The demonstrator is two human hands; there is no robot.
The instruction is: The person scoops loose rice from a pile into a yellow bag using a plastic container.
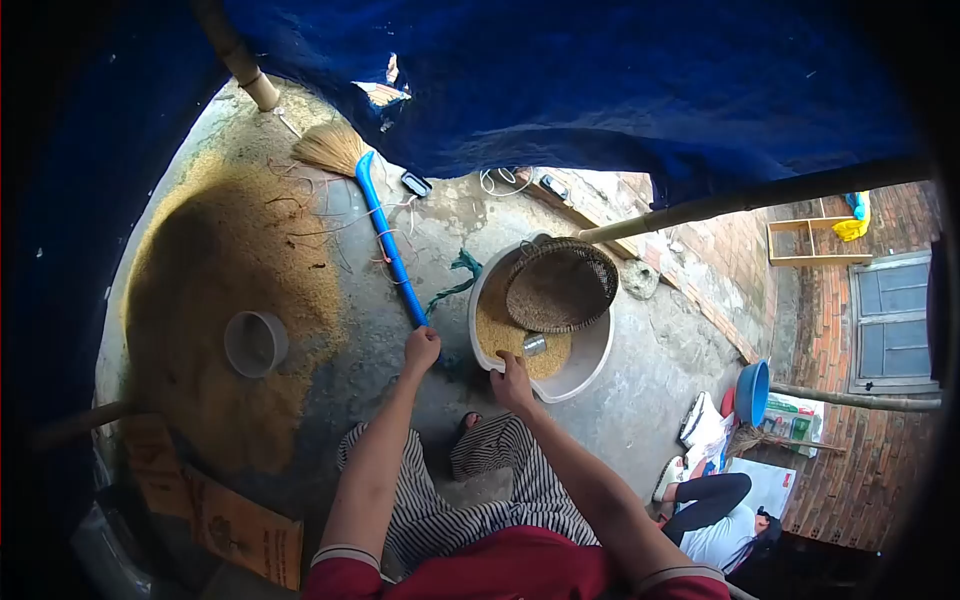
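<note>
The broom (400,275), with a smooth blue handle and a fan of straw-coloured bristles, lies left of the pale, smooth-walled tub (585,376). The left hand (422,347) is closed around the handle's end, left of the tub. The right hand (513,382) is at the tub's near rim; I cannot tell whether it grips it. Inside the tub are loose golden grain (497,330), a shiny cylindrical can (535,344) and a round, dark woven basket (562,290). Well left of the tub, a grainy heap (215,225) surrounds a translucent round container (256,345).
</note>
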